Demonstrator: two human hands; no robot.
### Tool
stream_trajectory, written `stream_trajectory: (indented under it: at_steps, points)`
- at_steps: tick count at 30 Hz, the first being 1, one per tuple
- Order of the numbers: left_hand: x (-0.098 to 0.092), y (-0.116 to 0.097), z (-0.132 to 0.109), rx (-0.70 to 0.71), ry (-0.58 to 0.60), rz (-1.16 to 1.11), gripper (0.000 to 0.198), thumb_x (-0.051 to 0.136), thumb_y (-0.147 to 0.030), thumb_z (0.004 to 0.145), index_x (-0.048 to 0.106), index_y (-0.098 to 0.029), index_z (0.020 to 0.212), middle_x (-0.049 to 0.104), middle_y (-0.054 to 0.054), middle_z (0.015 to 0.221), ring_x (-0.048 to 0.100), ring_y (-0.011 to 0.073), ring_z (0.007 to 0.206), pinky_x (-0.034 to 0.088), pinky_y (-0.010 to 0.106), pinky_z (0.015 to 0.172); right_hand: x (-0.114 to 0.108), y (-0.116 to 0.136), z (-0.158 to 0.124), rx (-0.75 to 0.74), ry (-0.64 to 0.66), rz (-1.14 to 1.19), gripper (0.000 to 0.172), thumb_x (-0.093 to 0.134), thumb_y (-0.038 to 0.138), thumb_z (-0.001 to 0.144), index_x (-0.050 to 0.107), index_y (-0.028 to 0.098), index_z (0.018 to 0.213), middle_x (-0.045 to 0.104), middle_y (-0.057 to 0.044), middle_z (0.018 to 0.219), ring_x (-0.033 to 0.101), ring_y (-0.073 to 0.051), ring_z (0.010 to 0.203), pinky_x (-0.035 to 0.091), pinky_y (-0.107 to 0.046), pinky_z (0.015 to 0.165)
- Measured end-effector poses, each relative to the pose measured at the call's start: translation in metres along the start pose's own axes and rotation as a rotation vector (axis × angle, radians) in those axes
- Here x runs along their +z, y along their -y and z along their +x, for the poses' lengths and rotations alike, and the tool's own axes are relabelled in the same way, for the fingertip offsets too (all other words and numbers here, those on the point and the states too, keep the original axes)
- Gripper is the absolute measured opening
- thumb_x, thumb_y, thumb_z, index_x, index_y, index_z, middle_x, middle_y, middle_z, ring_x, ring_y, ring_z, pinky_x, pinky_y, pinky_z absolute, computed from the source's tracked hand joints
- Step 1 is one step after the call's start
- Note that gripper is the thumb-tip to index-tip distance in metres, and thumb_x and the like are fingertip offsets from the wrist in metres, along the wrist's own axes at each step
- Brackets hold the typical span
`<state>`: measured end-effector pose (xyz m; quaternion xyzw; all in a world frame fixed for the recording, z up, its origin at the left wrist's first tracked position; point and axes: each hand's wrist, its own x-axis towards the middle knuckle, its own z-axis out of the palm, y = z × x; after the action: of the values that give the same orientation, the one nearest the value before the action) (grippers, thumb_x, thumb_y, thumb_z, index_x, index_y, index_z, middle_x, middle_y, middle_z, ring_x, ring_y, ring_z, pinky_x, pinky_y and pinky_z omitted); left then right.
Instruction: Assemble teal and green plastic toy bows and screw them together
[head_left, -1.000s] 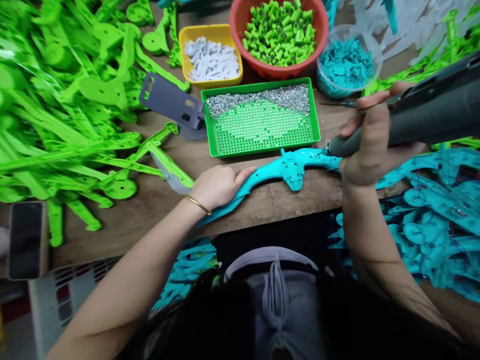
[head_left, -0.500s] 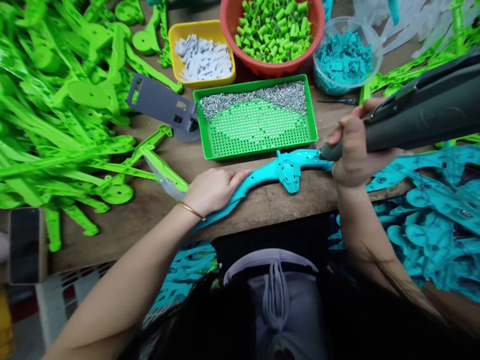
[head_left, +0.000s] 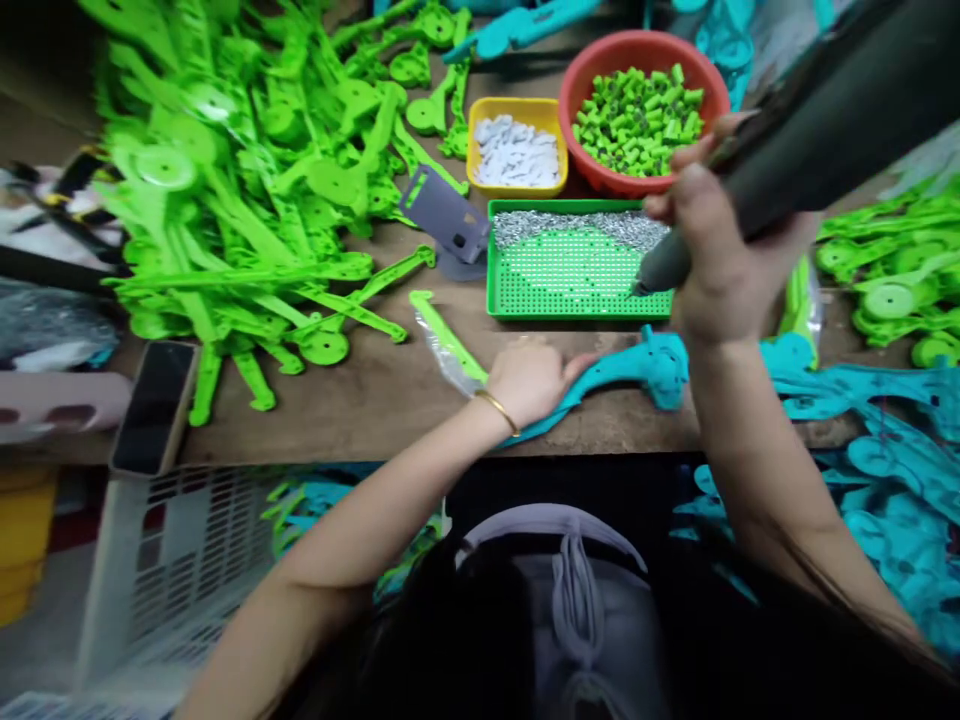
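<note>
My left hand [head_left: 529, 380] is closed round one end of a curved turquoise plastic part [head_left: 611, 372] lying on the wooden table. A chunky knob stands out on that part, near its right end. In my right hand [head_left: 724, 265] is a dark grey power screwdriver [head_left: 810, 120], tilted with its body running to the upper right. Its thin tip hangs in front of the perforated green tray [head_left: 577, 312], which holds many small silver screws [head_left: 555, 224] along its far side. I cannot tell whether the tip touches anything.
Bright green plastic parts [head_left: 225, 200] are heaped on the left. Behind the tray are a yellow tub [head_left: 517, 188] of pale pieces and a red bowl [head_left: 637, 182] of green caps. Turquoise parts [head_left: 892, 460] pile up at right. A phone [head_left: 154, 405] lies by the table's front left edge.
The power screwdriver has come up off the turquoise part and now its tip is over the tray. My left hand keeps its hold. The camera view has swung left.
</note>
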<state>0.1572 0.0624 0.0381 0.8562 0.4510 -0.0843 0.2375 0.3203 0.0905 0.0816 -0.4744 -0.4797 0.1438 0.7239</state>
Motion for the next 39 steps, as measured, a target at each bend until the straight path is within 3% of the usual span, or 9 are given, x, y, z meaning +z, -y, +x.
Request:
stream_trajectory:
  at_steps: [2, 5, 8, 11, 15, 23, 30, 34, 39]
  points:
    - [0.004, -0.007, 0.000, 0.022, -0.082, -0.009, 0.070, 0.026, -0.062, 0.095, 0.072, -0.010, 0.084, 0.069, 0.018, 0.090, 0.063, 0.0301, 0.093, 0.045, 0.041, 0.085, 0.033, -0.012, -0.008, 0.108, 0.019, 0.001, 0.044, 0.064, 0.062, 0.077, 0.057, 0.022, 0.094, 0.065, -0.001, 0.084, 0.061, -0.012, 0.058, 0.056, -0.032, 0.061]
    - [0.002, 0.006, -0.008, 0.002, -0.247, -0.082, 0.047, 0.038, -0.050, 0.097, 0.067, -0.013, 0.090, 0.066, 0.014, 0.094, 0.060, 0.0272, 0.095, 0.045, 0.038, 0.086, 0.070, -0.031, -0.024, 0.235, 0.108, -0.028, 0.047, 0.052, 0.067, 0.083, 0.057, 0.024, 0.103, 0.065, -0.003, 0.083, 0.067, -0.017, 0.069, 0.058, -0.035, 0.068]
    - [-0.007, 0.047, -0.019, -0.236, -0.491, -0.117, 0.033, 0.043, -0.042, 0.096, 0.061, -0.015, 0.101, 0.062, 0.013, 0.104, 0.057, 0.0269, 0.104, 0.044, 0.039, 0.093, 0.088, -0.046, -0.034, 0.240, 0.114, -0.089, 0.045, 0.046, 0.065, 0.087, 0.057, 0.024, 0.105, 0.064, -0.003, 0.081, 0.068, -0.019, 0.075, 0.058, -0.039, 0.074]
    - [-0.012, 0.088, -0.025, -0.502, -0.620, -0.148, 0.044, 0.055, -0.043, 0.089, 0.050, -0.015, 0.123, 0.053, 0.018, 0.124, 0.051, 0.0315, 0.121, 0.042, 0.041, 0.100, 0.092, -0.057, -0.038, 0.208, 0.125, -0.139, 0.044, 0.042, 0.063, 0.089, 0.057, 0.025, 0.106, 0.063, -0.004, 0.085, 0.069, -0.022, 0.081, 0.057, -0.043, 0.077]
    - [-0.012, 0.104, -0.021, -0.518, -0.534, -0.230, 0.060, 0.062, -0.038, 0.084, 0.040, -0.016, 0.135, 0.050, 0.017, 0.130, 0.051, 0.0323, 0.124, 0.047, 0.041, 0.098, 0.091, -0.067, -0.040, 0.165, 0.248, -0.153, 0.045, 0.039, 0.060, 0.091, 0.056, 0.026, 0.113, 0.061, -0.006, 0.100, 0.068, -0.025, 0.095, 0.057, -0.045, 0.076]
    - [-0.012, 0.110, -0.014, -0.501, -0.538, -0.423, 0.064, 0.068, -0.026, 0.076, 0.045, -0.011, 0.135, 0.054, 0.018, 0.132, 0.050, 0.0305, 0.129, 0.042, 0.042, 0.108, 0.093, -0.063, -0.043, 0.141, 0.131, -0.126, 0.038, 0.041, 0.058, 0.089, 0.054, 0.026, 0.104, 0.057, -0.004, 0.094, 0.067, -0.021, 0.077, 0.056, -0.041, 0.069]
    - [0.001, 0.122, -0.007, -0.448, -0.576, -1.213, 0.045, 0.058, -0.024, 0.084, 0.047, -0.017, 0.127, 0.070, 0.006, 0.097, 0.070, 0.0186, 0.088, 0.057, 0.035, 0.083, 0.099, -0.026, -0.031, 0.011, -0.018, -0.124, 0.028, 0.046, 0.052, 0.090, 0.052, 0.025, 0.097, 0.060, -0.003, 0.091, 0.055, -0.012, 0.056, 0.048, -0.033, 0.055]
    - [0.003, 0.115, -0.009, -0.380, -0.509, -1.664, 0.030, 0.068, -0.023, 0.074, 0.056, -0.015, 0.100, 0.068, 0.000, 0.076, 0.067, 0.0132, 0.062, 0.058, 0.031, 0.069, 0.124, -0.004, -0.035, -0.014, -0.014, 0.154, 0.019, 0.053, 0.047, 0.090, 0.056, 0.029, 0.097, 0.059, 0.003, 0.088, 0.056, -0.008, 0.053, 0.046, -0.028, 0.052]
    - [0.008, 0.109, -0.006, -0.371, -0.540, -1.841, 0.032, 0.075, -0.019, 0.064, 0.059, -0.014, 0.091, 0.068, -0.002, 0.069, 0.066, 0.0137, 0.056, 0.057, 0.028, 0.062, 0.170, -0.006, -0.058, 0.091, -0.013, 0.289, 0.034, 0.066, 0.057, 0.077, 0.057, 0.025, 0.087, 0.058, 0.005, 0.076, 0.056, -0.007, 0.050, 0.048, -0.023, 0.048]
